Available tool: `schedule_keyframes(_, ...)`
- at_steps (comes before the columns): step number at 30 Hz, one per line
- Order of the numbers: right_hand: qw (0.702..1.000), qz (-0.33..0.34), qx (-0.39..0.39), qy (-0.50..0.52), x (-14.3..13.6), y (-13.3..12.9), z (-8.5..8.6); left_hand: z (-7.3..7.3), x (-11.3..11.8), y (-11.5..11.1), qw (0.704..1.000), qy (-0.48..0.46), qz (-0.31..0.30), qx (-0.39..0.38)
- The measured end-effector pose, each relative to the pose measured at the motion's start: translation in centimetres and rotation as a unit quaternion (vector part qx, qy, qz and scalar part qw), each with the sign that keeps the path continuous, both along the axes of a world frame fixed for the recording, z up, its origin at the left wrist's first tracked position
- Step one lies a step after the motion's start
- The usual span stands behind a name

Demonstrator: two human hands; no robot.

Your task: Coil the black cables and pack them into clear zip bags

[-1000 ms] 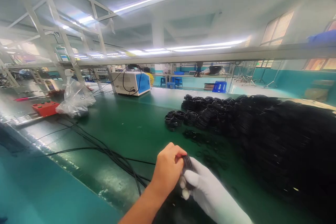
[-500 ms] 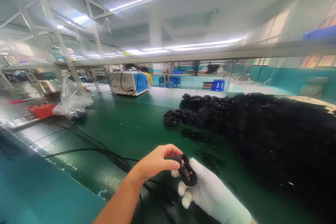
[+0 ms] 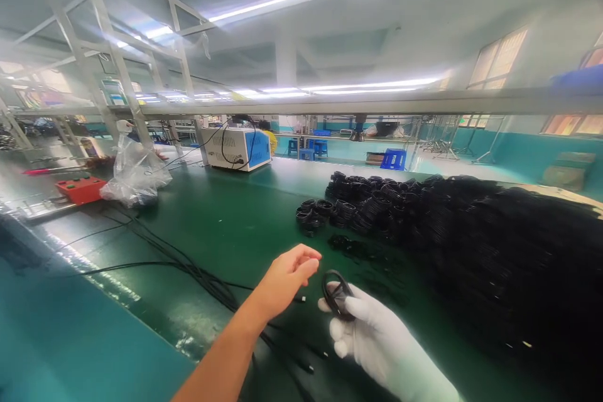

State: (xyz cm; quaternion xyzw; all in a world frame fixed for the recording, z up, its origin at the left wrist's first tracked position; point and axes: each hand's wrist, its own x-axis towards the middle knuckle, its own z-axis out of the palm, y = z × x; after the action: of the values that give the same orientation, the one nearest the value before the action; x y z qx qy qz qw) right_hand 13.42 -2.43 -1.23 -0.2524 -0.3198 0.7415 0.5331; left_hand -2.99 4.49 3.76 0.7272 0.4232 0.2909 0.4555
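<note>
Coiled black cable [image 3: 326, 299] sits above the bench [image 3: 202, 207], in the right hand [image 3: 381, 330] alone; half a second ago the left hand [image 3: 288, 277] had its fingers on it. Left is now off, just beside the loop. Judgement: winding looks done or paused, with the coil's keeping left to the right hand.

Right grip, white-gloved: thumb and fingers close on the coil's lower right side; loop tilted, upper left part standing clear of the glove. Left grip, bare: fingers loosely bent, narrow gap to thumb, nothing seen in it.

Near the left forearm: loose black cables [image 3: 195, 271], ends under the hands. Farther right: a big pile of black coils [image 3: 471, 239].
</note>
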Motion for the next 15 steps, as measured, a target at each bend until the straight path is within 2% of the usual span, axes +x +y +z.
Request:
schedule_keyframes(4, 0.997, 0.050, -0.006, 0.051, 0.0, 0.2, -0.2, 0.6, -0.6, -0.3, 0.995, -0.005, -0.079, -0.056)
schedule_keyframes(9, 0.997, 0.038, -0.047, 0.047, -0.3, 0.5, -0.3, -0.6, -0.4, -0.2, 0.990, -0.070, -0.058, -0.109)
schedule_keyframes(15, 1.000, -0.004, 0.026, -0.008, -0.8, 0.8, -1.1, -1.0, -0.2, -0.5, 0.989, -0.065, -0.038, -0.131)
